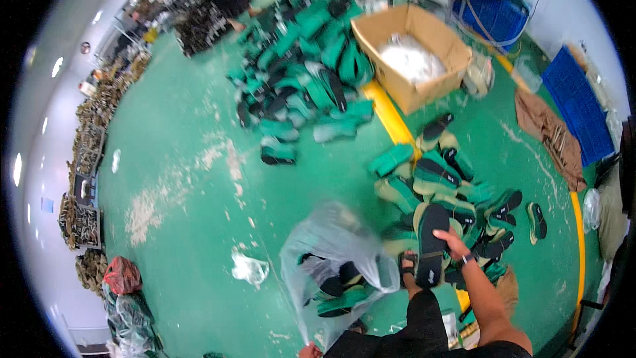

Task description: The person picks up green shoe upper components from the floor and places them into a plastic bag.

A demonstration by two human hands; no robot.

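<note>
My right hand (454,242) is closed around the side of black shoe insoles (433,232) with a tan edge, held upright above the floor. Low in the view, my left hand (310,351) grips the rim of a clear plastic bag (324,225), pulling it taut. The bag gapes toward me, and several black and green insoles (341,301) lie inside it. Beside my right hand spreads a loose pile of black, green and tan insoles (437,176). How many insoles my right hand holds is hard to tell.
A bigger heap of green and black insoles (305,59) lies farther off. Near it stands an open cardboard box (424,86) with white material inside. Blue crates (576,103) and a brown cloth (548,136) are at the right. A white plastic scrap (250,268) lies left of the bag.
</note>
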